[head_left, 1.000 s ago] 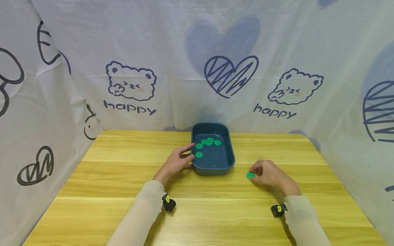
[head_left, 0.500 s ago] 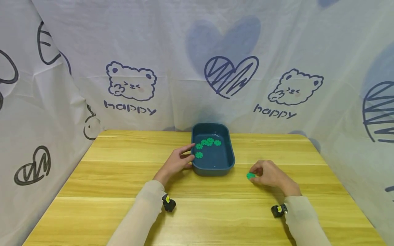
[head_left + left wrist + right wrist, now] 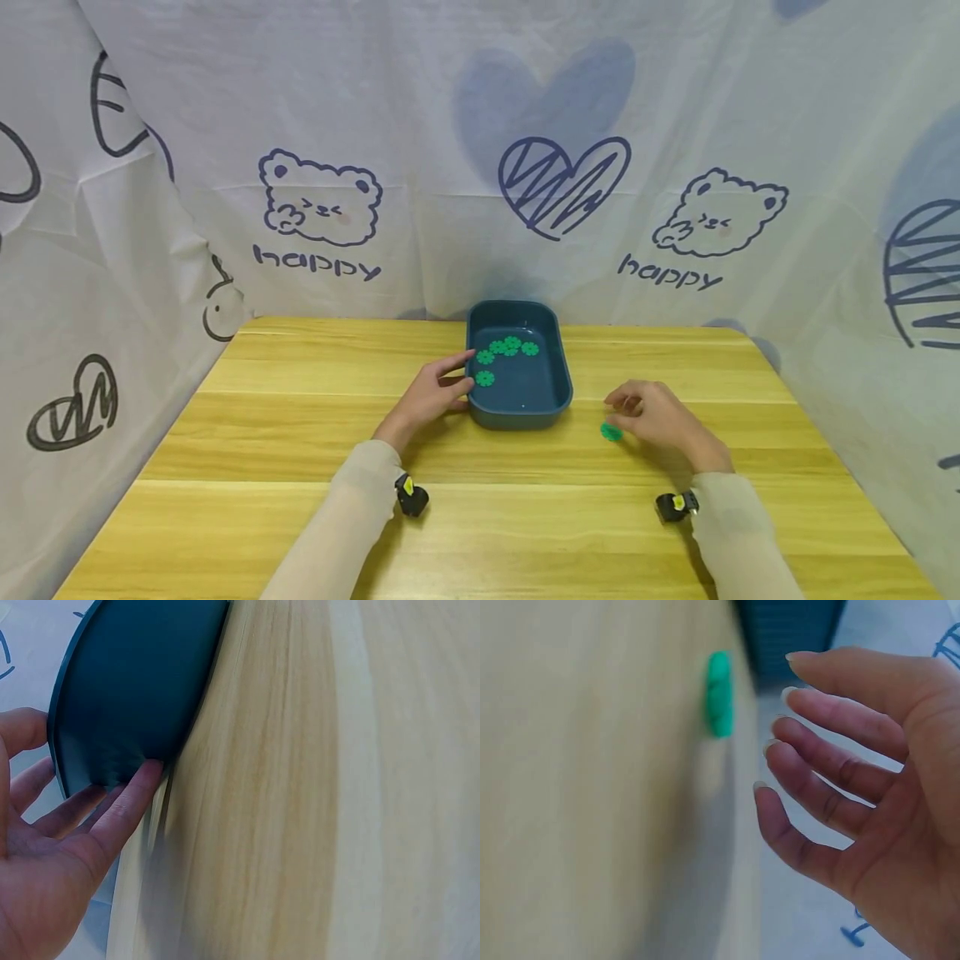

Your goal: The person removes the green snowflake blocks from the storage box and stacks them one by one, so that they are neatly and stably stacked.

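Observation:
A dark blue rectangular bin (image 3: 525, 421) stands on the table. Several green flower-shaped discs (image 3: 485, 378) lie on its floor, mostly toward the left and back. My left hand (image 3: 429, 395) rests its extended fingertips against the bin's left wall; in the left wrist view the fingers (image 3: 127, 806) touch the outside near the rim. Right of the bin, another green disc (image 3: 611, 432) lies on the wooden tabletop. My right hand (image 3: 660, 415) hovers just over it, loosely bent, and in the right wrist view a gap shows between the fingertips and the disc (image 3: 719, 695).
The light wooden table (image 3: 487, 517) spreads out in front of and beside the bin. Behind it hangs a white cloth (image 3: 435, 208) printed with bears and hearts, close to the bin's back. A small black camera sits on each wrist.
The right hand has let go of the green disc and risen slightly; the disc stays on the table. My left hand and the bin have not moved.

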A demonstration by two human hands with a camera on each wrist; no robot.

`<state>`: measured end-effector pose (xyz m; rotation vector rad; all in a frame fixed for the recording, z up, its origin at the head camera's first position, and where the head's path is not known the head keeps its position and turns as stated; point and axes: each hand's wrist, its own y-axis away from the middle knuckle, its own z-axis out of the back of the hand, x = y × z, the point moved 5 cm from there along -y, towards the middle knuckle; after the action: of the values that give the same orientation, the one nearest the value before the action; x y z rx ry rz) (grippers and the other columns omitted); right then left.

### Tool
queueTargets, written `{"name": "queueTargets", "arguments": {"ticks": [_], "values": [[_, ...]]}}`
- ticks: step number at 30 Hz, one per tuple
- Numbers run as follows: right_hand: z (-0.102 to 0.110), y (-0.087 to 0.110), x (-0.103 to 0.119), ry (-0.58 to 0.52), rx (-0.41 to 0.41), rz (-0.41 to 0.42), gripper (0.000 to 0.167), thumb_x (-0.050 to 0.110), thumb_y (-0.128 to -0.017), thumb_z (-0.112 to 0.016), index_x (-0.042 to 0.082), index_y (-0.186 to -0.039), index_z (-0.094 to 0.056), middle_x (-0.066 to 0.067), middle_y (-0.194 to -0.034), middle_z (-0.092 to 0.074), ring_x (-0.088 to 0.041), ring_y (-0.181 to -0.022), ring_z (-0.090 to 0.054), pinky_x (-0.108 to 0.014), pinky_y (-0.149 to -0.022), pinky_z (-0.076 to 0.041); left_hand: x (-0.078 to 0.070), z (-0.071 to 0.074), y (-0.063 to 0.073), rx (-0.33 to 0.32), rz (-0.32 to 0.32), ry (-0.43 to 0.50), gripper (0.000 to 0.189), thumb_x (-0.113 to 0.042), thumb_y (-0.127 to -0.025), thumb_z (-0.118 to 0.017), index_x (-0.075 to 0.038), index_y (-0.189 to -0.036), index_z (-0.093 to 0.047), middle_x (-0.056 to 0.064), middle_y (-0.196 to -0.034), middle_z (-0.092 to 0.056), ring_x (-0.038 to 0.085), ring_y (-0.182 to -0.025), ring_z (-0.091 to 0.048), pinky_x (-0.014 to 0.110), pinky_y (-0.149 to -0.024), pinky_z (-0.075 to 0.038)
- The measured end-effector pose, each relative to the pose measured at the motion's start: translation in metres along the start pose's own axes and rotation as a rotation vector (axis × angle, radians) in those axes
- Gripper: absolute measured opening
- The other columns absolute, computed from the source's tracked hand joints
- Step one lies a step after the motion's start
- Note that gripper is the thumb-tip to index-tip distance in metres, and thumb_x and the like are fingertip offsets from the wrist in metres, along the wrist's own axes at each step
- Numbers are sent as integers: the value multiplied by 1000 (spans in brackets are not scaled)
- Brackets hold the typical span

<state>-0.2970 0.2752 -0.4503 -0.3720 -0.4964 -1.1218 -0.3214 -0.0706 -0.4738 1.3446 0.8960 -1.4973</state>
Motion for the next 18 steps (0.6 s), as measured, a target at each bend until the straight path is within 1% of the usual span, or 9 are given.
{"name": "queueTargets", "arguments": {"ticks": [3, 6, 10, 12, 15, 18], "values": [[6, -10, 12, -12, -52, 47, 22, 17, -93, -76, 4, -111, -77, -5, -100, -75, -13, -86, -64, -26, -75, -59, -1, 0, -1, 3, 0, 0, 56, -9, -105, -56, -11, -159, -41, 19, -165, -36, 43, -141, -53, 46, -98, -61], [10, -21, 31, -53, -74, 86, 22, 18, -93, -76, 5, -111, -77, -4, -100, -75, -14, -86, -64, -27, -77, -60, -2, 0, 1, -6, 10, 7, 55, -9, -105, -57, -12, -158, -42, 19, -165, -37, 42, -140, -54, 45, -96, -61], [10, -38, 59, -118, -57, 125, 23, 19, -93, -77, 5, -112, -77, -3, -98, -75, -15, -86, -63, -27, -78, -60, -3, 0, 2, -13, 18, 8, 55, -9, -105, -57, -12, -158, -43, 18, -165, -38, 41, -139, -55, 44, -96, -62], [7, -46, 72, -137, -42, 151, 22, 18, -92, -78, 6, -111, -77, -3, -96, -74, -15, -85, -63, -27, -78, -61, -3, 0, 2, -7, 10, 9, 55, -8, -105, -56, -11, -158, -42, 19, -165, -37, 43, -139, -54, 45, -96, -62], [-1, -58, 85, -151, -18, 186, 21, 15, -91, -79, 6, -110, -77, -4, -93, -73, -15, -84, -64, -27, -77, -60, -3, -1, 1, 1, -2, 13, 56, -8, -105, -56, -10, -158, -41, 21, -165, -37, 44, -140, -53, 47, -97, -61], [-11, -71, 92, -135, 10, 211, 23, 15, -91, -79, 4, -111, -76, -7, -96, -75, -15, -84, -66, -28, -78, -61, -2, -1, 1, 2, -4, 13, 56, -8, -105, -56, -9, -158, -42, 22, -164, -37, 44, -140, -53, 49, -98, -60]]}}
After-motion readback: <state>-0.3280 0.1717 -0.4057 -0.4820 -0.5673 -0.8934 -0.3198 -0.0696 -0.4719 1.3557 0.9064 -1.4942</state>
